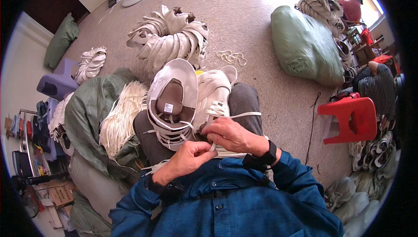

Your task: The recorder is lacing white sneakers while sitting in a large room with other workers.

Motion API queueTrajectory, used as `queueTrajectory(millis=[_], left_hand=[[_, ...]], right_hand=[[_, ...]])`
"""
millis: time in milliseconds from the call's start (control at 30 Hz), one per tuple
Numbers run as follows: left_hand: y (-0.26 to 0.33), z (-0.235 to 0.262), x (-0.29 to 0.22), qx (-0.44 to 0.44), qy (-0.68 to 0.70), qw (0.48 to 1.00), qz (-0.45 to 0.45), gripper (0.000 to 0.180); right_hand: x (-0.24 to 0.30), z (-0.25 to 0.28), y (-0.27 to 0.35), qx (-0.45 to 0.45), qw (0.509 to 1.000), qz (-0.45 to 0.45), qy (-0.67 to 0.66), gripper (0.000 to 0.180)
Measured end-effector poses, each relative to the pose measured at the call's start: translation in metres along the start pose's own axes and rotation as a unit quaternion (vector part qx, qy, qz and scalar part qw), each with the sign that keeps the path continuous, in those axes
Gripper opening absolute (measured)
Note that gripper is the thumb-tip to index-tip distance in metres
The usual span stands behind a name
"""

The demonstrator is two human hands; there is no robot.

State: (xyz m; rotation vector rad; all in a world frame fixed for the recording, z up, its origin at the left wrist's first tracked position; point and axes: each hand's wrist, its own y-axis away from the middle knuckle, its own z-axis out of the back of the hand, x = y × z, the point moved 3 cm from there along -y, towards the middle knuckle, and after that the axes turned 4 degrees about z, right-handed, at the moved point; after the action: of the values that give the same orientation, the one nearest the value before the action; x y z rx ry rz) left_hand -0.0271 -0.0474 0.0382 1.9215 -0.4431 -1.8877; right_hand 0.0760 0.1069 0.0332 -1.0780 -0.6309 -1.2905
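On my lap rest white shoe uppers, one (pixel 173 73) turned so its brown lining shows and another (pixel 214 93) with its lacing side up. Laces run through the eyelets of the right-hand upper, and one white shoelace (pixel 246 115) trails off to the right. My left hand (pixel 188 160) is closed, thumb and fingers pinching the shoelace near my belly. Just above it, my right hand (pixel 233 136) bends over the lower end of the right-hand upper, its fingers closed on the same lace. Those fingertips are partly hidden.
A bundle of white laces (pixel 124 117) lies on green sacking (pixel 87 119) at my left. Ahead stands a ring of shoe uppers (pixel 174 41). Right of it are a stuffed green sack (pixel 305 47) and a red stool (pixel 350 117). Two people sit at far right.
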Motion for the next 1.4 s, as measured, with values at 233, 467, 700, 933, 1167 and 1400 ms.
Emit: queueTrajectory(millis=[233,467,700,933,1167,1400], left_hand=[[0.003,0.001,0.031,-0.069,-0.048,0.996,0.031,0.047],[-0.019,-0.011,0.046,-0.127,0.436,0.888,0.067,0.05],[-0.027,-0.015,0.065,-0.063,0.592,0.8,0.07,0.016],[-0.053,-0.032,0.051,-0.143,0.5,0.854,0.003,0.019],[-0.08,-0.033,0.061,-0.089,0.605,0.791,-0.017,0.031],[-0.079,-0.029,0.06,-0.064,0.654,0.753,0.023,0.031]], right_hand=[[0.048,0.091,0.058,-0.244,0.896,-0.219,-0.298,0.006],[0.029,0.18,0.214,-0.542,0.76,-0.132,-0.334,0.01],[-0.005,0.177,0.269,-0.614,0.718,-0.268,-0.19,0.028],[-0.009,0.024,0.092,-0.272,0.874,-0.343,-0.212,0.017],[-0.027,-0.01,0.03,-0.222,0.947,-0.215,0.087,0.006],[-0.021,-0.016,0.02,-0.236,0.919,-0.209,0.238,0.01]])
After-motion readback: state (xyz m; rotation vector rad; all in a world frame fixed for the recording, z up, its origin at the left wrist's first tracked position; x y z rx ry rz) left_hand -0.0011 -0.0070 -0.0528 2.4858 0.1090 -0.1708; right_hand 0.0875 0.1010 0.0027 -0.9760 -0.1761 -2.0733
